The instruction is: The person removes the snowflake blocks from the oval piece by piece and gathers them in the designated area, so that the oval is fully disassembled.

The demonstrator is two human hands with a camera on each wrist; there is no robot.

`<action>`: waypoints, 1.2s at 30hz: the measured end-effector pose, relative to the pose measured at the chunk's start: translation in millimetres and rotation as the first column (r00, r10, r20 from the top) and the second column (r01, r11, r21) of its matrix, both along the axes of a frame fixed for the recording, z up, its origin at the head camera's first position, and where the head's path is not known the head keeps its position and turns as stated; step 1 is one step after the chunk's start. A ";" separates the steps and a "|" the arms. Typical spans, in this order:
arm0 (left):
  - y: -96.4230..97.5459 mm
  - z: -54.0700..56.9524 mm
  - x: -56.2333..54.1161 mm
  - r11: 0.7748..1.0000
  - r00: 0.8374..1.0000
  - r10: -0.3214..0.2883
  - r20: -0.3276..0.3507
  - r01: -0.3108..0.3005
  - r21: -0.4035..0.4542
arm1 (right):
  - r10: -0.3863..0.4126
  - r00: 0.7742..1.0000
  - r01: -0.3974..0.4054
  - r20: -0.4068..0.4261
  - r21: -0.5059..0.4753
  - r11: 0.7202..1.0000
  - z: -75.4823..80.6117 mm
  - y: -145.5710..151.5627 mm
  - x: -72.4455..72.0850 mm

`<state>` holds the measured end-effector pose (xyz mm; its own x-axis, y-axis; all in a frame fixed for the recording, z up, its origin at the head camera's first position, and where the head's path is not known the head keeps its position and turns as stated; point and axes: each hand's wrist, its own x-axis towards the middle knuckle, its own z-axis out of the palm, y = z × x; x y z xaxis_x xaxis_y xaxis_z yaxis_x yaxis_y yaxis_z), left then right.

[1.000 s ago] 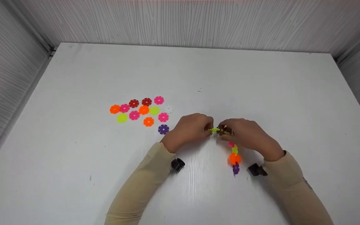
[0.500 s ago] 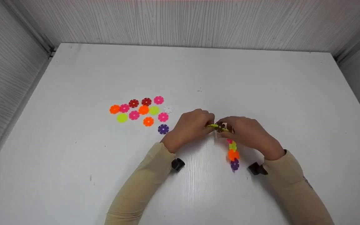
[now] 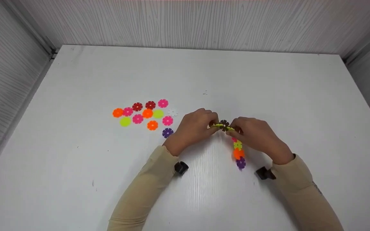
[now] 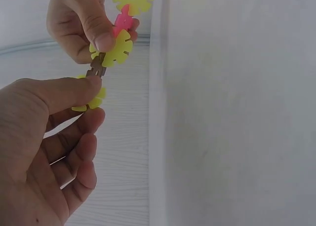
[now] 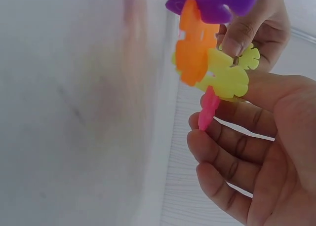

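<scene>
Both hands hold a chain of notched, flower-shaped interlocking discs above the white table. My left hand [image 3: 195, 125] pinches the yellow end disc [image 4: 95, 98] between thumb and index finger, its other fingers loosely curled. A brown disc [image 3: 224, 125] slotted into that yellow one shows in the gap between the hands. On its other side, my right hand [image 3: 254, 133] pinches a second yellow disc [image 4: 117, 51]. From there the chain hangs toward the person: a pink disc [image 5: 209, 107], a yellow disc [image 3: 237, 145], an orange disc [image 3: 239, 154] and a purple disc [image 3: 241, 163] at its end.
Loose discs lie in a group left of the hands, among them red [image 3: 137, 106], orange [image 3: 152, 125] and white [image 3: 172, 112]. A loose purple disc [image 3: 167, 132] lies close by the left wrist. The table [image 3: 252, 77] ends at a wood-grain panel [image 3: 185, 25] behind.
Both hands and the chain have shifted a little away from the person. The brown disc, earlier partly covered by the right fingers, now shows whole between the hands. The loose discs stay put.
</scene>
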<state>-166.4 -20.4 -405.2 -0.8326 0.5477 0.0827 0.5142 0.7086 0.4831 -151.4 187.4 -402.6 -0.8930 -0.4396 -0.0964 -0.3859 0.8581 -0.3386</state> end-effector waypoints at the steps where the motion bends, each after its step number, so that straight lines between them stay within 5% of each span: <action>1: 0.3 0.5 0.0 1.000 1.000 0.001 0.012 -0.001 0.010 | 0.004 1.000 -0.004 -0.009 -0.005 1.000 0.0 0.2 0.1; 8: -0.3 -0.3 -1.1 0.997 0.999 -0.004 0.050 0.000 0.081 | 0.048 0.996 -0.050 -0.080 -0.028 0.998 -0.5 0.6 2.0; 13: -0.7 0.5 -0.6 0.999 0.997 -0.015 0.070 0.012 0.052 | 0.090 0.990 -0.093 -0.112 -0.024 0.995 -2.6 2.3 2.3; 22: -3.8 3.1 -1.8 1.000 0.996 -0.027 0.087 0.025 0.016 | 0.107 0.994 -0.109 -0.039 -0.051 0.993 -2.3 0.5 2.3; 29: -2.3 1.8 -2.2 0.997 1.000 0.007 -0.009 -0.006 0.072 | 0.052 0.999 -0.053 -0.009 -0.105 0.993 -0.6 1.9 1.5; 36: 0.1 -2.1 -0.6 0.996 0.991 0.054 -0.121 -0.044 0.083 | 0.059 0.993 -0.071 -0.101 -0.119 0.990 -0.5 2.6 1.1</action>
<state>-167.0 -20.3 -407.3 -0.8391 0.4939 0.2278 0.5386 0.6959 0.4750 -150.2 190.0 -403.1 -0.8648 -0.4999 0.0476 -0.4756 0.7849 -0.3973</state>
